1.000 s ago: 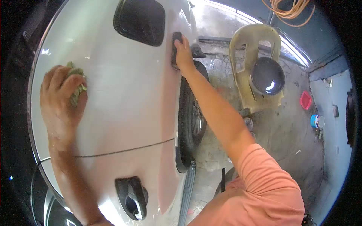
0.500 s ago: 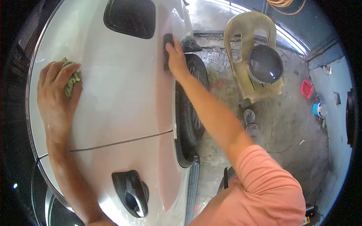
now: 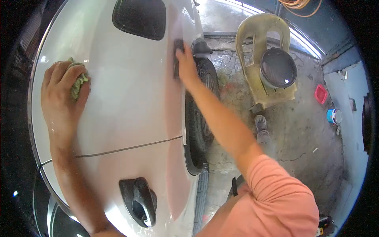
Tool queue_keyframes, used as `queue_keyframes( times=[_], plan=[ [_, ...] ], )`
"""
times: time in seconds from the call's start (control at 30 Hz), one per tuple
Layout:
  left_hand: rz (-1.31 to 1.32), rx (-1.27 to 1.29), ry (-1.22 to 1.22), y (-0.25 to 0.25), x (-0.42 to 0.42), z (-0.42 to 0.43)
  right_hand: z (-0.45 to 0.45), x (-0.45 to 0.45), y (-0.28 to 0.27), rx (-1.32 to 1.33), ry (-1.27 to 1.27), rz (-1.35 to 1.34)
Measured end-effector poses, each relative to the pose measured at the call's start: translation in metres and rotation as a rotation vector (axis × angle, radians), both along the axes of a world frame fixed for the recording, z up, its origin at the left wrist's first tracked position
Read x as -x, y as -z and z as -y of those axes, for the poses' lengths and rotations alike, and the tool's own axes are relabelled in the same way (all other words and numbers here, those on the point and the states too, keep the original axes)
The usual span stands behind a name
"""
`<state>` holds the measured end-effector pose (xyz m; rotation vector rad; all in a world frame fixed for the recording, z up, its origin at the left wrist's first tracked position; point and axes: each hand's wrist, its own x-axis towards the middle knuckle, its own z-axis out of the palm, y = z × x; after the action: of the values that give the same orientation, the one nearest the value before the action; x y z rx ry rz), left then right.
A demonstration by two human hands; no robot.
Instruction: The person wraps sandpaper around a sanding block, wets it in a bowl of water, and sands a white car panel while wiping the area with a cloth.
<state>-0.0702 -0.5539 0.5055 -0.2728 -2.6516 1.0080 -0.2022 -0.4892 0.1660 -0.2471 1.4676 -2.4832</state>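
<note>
My left hand (image 3: 61,93) is closed around a crumpled green cloth (image 3: 79,85) and rests on the upper left of a white car body panel (image 3: 122,94). Farther right, my right hand (image 3: 186,65) grips a dark block (image 3: 178,55) held flat against the panel's pinkish band, above the wheel arch. Part of the block is hidden by my fingers. Between the hands, near the top, is a dark fuel-door-shaped opening (image 3: 139,19). A black and chrome door handle (image 3: 139,202) is lower down, below a panel seam.
The car's wheel (image 3: 203,102) is below my right forearm. A plastic chair (image 3: 251,75) holds a dark bucket (image 3: 278,68). A red tray (image 3: 320,94) and a paint can (image 3: 334,116) lie near the blue wall (image 3: 351,130). An orange hose (image 3: 301,4) hangs top right.
The view has shifted slightly. My right hand and the block sit a little lower along the pinkish band than before. My left hand keeps its hold on the cloth near the same place.
</note>
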Motion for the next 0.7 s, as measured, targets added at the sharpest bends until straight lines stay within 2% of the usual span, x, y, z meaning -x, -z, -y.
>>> queue_keyframes(
  times=[0.1,0.13,0.17,0.23,0.4,0.5,0.57,0.6,0.63,0.7],
  plan=[
    [0.005,-0.005,0.003,-0.001,0.000,0.003,-0.022,-0.116,0.012,-0.025,-0.061,0.017],
    [0.005,-0.002,0.003,0.000,0.000,0.004,-0.043,-0.154,0.003,-0.112,-0.089,-0.013],
    [0.005,0.004,0.002,-0.001,-0.001,0.005,-0.045,-0.173,0.007,-0.083,-0.037,-0.084],
    [0.000,-0.002,0.010,-0.001,0.000,0.006,-0.034,-0.138,0.004,-0.032,-0.040,-0.018],
    [0.008,-0.003,0.015,0.000,0.000,0.007,-0.007,0.016,-0.019,-0.017,-0.008,0.024],
    [-0.024,-0.004,0.004,0.001,0.000,0.005,-0.014,-0.034,-0.008,-0.031,-0.016,-0.007],
    [-0.014,0.002,-0.007,-0.001,0.001,0.003,-0.030,-0.119,0.007,-0.008,-0.084,0.012],
    [-0.005,0.006,-0.015,-0.002,0.001,0.003,-0.047,-0.159,0.011,-0.156,-0.075,-0.134],
    [-0.009,0.013,-0.012,-0.002,0.002,0.004,-0.045,-0.179,0.023,-0.022,-0.031,-0.145],
    [-0.018,0.024,-0.012,0.000,0.001,0.005,-0.032,-0.134,0.017,0.028,-0.038,0.006]
  ],
)
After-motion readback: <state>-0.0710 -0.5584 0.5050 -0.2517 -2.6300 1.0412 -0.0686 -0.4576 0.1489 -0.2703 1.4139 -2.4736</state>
